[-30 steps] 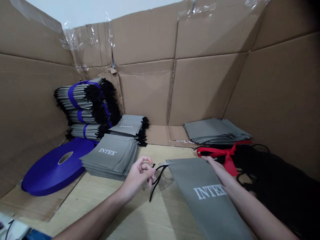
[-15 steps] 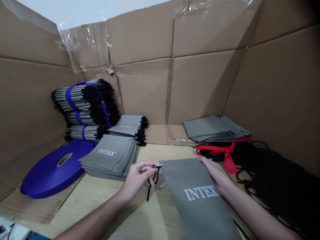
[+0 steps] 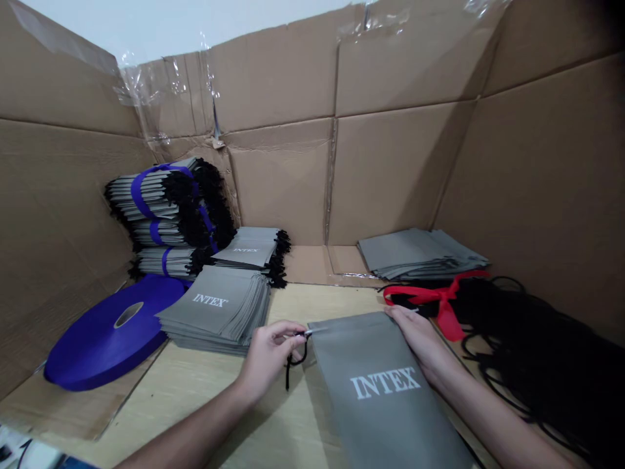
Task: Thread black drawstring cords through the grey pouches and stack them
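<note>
A flat grey bag point(image 3: 385, 417) printed INTEX lies tilted in front of me, its lower end out of view. At its upper left corner my left hand point(image 3: 273, 355) is closed in a pinch on a black cord point(image 3: 288, 374), whose loop and free end hang below the fingers. A short shiny piece shows between those fingertips and the bag's corner. My right hand point(image 3: 420, 335) grips the upper right corner, thumb on top and the other fingers mostly hidden. Past that thumb pokes a thin, light metallic tip point(image 3: 413, 310).
A stack of grey bags point(image 3: 209, 301) stands left, beside a purple ribbon roll point(image 3: 92, 352). Behind are purple-banded bundles point(image 3: 161, 195) and corded bags point(image 3: 247, 251). More grey pieces point(image 3: 420, 251) lie back right, near black cords point(image 3: 547, 365) tied with red ribbon point(image 3: 446, 306). Cardboard walls point(image 3: 283, 176) enclose the table.
My left hand and the bag's upper left corner have shifted slightly left and down. The shiny piece at the left fingertips shows less. My right hand keeps its grip on the bag.
</note>
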`<state>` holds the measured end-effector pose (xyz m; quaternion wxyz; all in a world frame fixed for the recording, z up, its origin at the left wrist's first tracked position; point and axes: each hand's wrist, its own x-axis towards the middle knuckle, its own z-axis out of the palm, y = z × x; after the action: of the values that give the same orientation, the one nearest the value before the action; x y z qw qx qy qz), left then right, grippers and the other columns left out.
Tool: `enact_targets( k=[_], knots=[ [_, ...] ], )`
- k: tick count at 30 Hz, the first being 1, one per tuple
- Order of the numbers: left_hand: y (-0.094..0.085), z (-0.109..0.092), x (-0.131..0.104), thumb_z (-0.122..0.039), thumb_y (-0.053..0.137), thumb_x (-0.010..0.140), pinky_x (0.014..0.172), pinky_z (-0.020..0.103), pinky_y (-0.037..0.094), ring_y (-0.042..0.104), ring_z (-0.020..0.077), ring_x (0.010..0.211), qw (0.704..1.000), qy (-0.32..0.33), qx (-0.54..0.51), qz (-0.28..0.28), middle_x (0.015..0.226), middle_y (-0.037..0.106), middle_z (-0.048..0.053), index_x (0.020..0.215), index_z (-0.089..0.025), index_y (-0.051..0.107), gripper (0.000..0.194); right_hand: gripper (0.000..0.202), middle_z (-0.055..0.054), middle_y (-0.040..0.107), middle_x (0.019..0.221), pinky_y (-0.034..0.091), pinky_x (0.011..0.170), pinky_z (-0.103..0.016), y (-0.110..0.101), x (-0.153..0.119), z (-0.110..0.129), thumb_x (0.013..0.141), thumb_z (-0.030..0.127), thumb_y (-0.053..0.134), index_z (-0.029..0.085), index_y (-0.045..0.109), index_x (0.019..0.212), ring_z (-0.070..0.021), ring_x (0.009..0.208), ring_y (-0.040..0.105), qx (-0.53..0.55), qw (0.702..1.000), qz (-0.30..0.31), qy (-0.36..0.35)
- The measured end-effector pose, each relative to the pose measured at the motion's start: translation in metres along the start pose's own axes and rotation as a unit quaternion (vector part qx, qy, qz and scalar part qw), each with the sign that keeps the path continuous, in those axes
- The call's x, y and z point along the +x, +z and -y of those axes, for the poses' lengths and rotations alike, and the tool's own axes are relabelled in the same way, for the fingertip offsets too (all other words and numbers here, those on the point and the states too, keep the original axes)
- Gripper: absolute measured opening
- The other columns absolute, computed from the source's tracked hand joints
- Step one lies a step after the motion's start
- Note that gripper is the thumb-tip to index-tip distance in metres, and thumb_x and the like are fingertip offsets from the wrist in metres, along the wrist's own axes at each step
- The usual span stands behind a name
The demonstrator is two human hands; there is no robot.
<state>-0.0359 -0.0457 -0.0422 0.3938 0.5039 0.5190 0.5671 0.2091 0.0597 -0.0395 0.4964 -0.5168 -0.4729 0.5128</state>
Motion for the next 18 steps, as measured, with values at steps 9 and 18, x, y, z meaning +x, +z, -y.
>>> enact_targets(
  k=[9, 18],
  knots=[
    [-0.019, -0.016, 0.004, -0.028, 0.074, 0.068, 0.083, 0.027, 0.045, 0.055, 0.0187, 0.096, 0.980, 0.115, -0.151, -0.055, 0.098, 0.059, 0.006, 0.067, -0.018, 0.072, 0.011, 0.024, 0.004, 0.054, 0.051, 0.032, 0.052, -0.024, -0.008, 0.010, -0.002, 0.060, 0.041, 0.065, 0.021, 0.056, 0.051, -0.0147, 0.054, 0.047, -0.040, 0.997, -0.026, -0.063],
    [-0.020, -0.010, 0.020, -0.044, 0.051, 0.085, 0.083, 0.029, 0.041, 0.053, 0.0197, 0.093, 0.997, 0.057, -0.044, 0.026, 0.103, 0.062, 0.007, 0.099, -0.019, 0.069, 0.033, 0.029, 0.002, 0.067, 0.077, 0.042, 0.064, -0.023, -0.012, 0.007, 0.009, 0.061, 0.046, 0.071, 0.021, 0.067, 0.076, -0.0177, 0.074, 0.058, 0.029, 0.998, -0.004, -0.054]
  ],
)
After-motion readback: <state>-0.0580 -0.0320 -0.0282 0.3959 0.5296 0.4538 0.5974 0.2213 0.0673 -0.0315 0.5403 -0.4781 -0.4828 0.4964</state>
